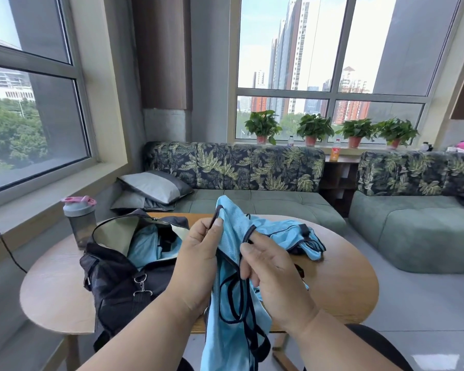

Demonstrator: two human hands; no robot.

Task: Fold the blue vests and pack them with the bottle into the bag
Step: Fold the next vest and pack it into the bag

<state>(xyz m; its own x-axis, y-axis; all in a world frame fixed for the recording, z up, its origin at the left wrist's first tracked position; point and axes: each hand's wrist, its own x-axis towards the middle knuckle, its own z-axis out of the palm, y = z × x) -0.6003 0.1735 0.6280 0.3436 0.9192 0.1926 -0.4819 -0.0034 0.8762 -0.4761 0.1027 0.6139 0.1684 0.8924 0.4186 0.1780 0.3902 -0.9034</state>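
From my head view, my left hand (198,253) pinches the dark-trimmed edge of a blue vest (233,303), thumb on top and fingers curled behind the cloth. My right hand (271,271) grips the same vest a little lower, fingers curled round its dark binding and the loops of strap beside it. The vest is lifted off the surface (51,290); it hangs down between my forearms past the near edge, toward the floor.

More blue vest cloth (300,236) lies bunched on the surface behind my right hand, reaching toward the far right edge. The bag (113,279) sits at the left half of the surface, its mouth unzipped and gaping, with blue cloth (145,247) already showing inside. Its near side droops over the near edge. The bottle (79,220), grey with a pink lid, stands upright at the far left edge, just beside the bag's open rim.

Bare wood shows at the left edge in front of the bottle and along the right edge beyond the bunched cloth. A green sofa (265,202) sits close behind the far edge.
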